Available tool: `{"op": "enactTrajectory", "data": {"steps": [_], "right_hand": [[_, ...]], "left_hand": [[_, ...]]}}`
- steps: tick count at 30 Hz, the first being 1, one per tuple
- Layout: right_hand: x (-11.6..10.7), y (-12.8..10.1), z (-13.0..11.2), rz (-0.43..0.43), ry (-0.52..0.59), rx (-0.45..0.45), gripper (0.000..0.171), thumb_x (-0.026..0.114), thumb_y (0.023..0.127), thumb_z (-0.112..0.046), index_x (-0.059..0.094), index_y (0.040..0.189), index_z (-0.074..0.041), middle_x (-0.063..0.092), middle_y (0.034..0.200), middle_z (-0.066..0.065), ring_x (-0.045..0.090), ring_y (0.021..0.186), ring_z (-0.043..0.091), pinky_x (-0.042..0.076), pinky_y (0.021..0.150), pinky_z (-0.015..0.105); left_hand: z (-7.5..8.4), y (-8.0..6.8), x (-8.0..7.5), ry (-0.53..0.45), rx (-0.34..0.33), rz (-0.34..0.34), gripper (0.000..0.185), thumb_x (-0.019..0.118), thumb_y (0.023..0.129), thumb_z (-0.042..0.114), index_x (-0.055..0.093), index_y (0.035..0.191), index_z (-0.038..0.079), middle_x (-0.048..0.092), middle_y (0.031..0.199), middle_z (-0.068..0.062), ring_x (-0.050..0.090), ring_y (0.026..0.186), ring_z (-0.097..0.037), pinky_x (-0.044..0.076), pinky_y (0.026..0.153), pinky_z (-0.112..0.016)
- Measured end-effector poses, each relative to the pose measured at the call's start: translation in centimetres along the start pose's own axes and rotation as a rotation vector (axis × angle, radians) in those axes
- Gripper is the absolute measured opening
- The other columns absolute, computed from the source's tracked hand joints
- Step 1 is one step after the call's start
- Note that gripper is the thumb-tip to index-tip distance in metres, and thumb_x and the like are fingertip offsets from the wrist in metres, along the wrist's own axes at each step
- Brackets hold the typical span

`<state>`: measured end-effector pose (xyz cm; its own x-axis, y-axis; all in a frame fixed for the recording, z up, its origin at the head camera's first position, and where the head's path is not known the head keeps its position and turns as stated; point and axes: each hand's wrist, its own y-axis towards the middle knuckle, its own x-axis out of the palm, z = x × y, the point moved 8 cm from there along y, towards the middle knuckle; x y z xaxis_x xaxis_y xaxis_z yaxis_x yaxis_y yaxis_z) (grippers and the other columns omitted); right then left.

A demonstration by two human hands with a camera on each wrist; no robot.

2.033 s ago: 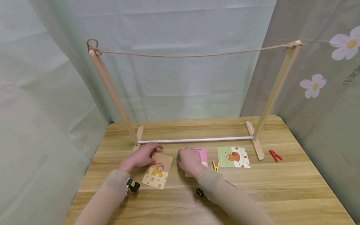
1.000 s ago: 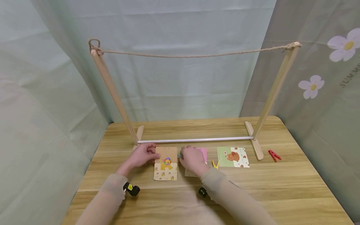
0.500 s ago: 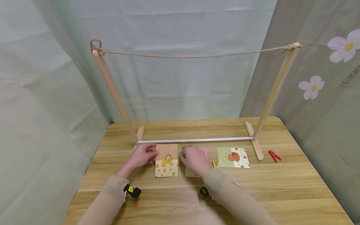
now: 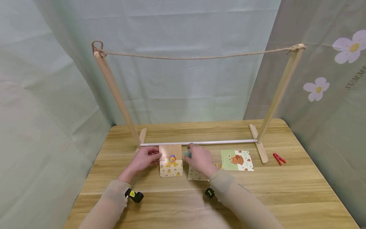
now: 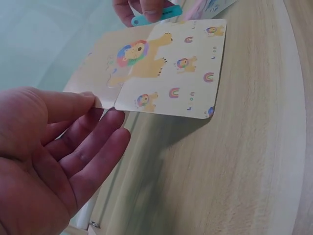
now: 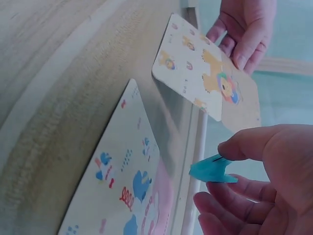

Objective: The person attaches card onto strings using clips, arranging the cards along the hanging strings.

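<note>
A lion card (image 4: 171, 161) with a tan half and a cream patterned half is tilted up off the table, near the white rod (image 4: 200, 142). My left hand (image 4: 155, 156) pinches its left edge between thumb and fingers (image 5: 83, 100); the lion card (image 5: 161, 68) casts a shadow on the wood below. My right hand (image 4: 191, 153), just right of the card, pinches a small teal clip (image 6: 211, 170) between thumb and fingers. The teal clip (image 5: 156, 13) hovers at the card's upper edge. A pink and white card (image 6: 122, 191) lies flat under my right hand.
A wooden frame (image 4: 114, 89) holds a rope (image 4: 197, 57) strung between two slanted posts. A green bear card (image 4: 236, 160) lies right of my hands, a yellow clip (image 4: 219, 165) peeks beside my right wrist, and a red clip (image 4: 279, 158) sits beyond the frame's right foot.
The lion card was turned square and lifted from the table, moving right and towards the rod. My right hand rose slightly with the teal clip and came closer to the card.
</note>
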<state>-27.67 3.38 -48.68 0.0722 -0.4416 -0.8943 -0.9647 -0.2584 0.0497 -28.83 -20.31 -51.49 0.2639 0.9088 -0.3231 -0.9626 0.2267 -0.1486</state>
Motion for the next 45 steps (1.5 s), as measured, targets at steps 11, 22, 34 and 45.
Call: {"op": "enactTrajectory", "data": {"steps": [11, 22, 34, 45], "right_hand": [[-1.3, 0.0, 0.7, 0.016, 0.057, 0.003, 0.043, 0.074, 0.097, -0.030, 0.069, 0.132, -0.005, 0.059, 0.083, -0.002, 0.050, 0.052, 0.008, 0.040, 0.042, 0.024], [-2.7, -0.1, 1.5, 0.001, 0.085, -0.017, 0.034, 0.074, 0.091, -0.021, 0.070, 0.123, -0.009, 0.070, 0.083, -0.004, 0.054, 0.052, 0.009, 0.041, 0.042, 0.026], [-4.5, 0.2, 1.7, 0.005, 0.055, -0.046, 0.033, 0.083, 0.092, -0.024, 0.074, 0.121, -0.012, 0.078, 0.114, 0.005, 0.061, 0.061, 0.008, 0.046, 0.047, 0.025], [-6.9, 0.3, 1.3, -0.045, 0.035, -0.077, 0.035, 0.083, 0.089, -0.023, 0.077, 0.121, -0.010, 0.077, 0.109, 0.002, 0.065, 0.077, 0.011, 0.055, 0.065, 0.029]], "left_hand": [[0.6, -0.2, 0.1, -0.032, 0.016, 0.041, 0.026, 0.062, 0.108, 0.006, 0.063, 0.130, -0.008, 0.067, 0.112, -0.018, 0.069, 0.093, -0.022, 0.065, 0.079, -0.044], [1.6, -0.5, 0.0, -0.019, 0.034, 0.075, 0.036, 0.062, 0.104, 0.004, 0.057, 0.137, -0.011, 0.067, 0.122, -0.023, 0.068, 0.105, -0.025, 0.063, 0.090, -0.048], [2.2, -0.7, -0.2, -0.033, 0.061, 0.092, 0.028, 0.066, 0.104, 0.003, 0.062, 0.130, -0.007, 0.072, 0.114, -0.019, 0.073, 0.100, -0.023, 0.063, 0.088, -0.050], [3.6, -0.9, -0.4, -0.036, 0.075, 0.111, 0.027, 0.065, 0.105, 0.003, 0.061, 0.129, -0.009, 0.072, 0.114, -0.021, 0.072, 0.099, -0.022, 0.063, 0.089, -0.047]]}}
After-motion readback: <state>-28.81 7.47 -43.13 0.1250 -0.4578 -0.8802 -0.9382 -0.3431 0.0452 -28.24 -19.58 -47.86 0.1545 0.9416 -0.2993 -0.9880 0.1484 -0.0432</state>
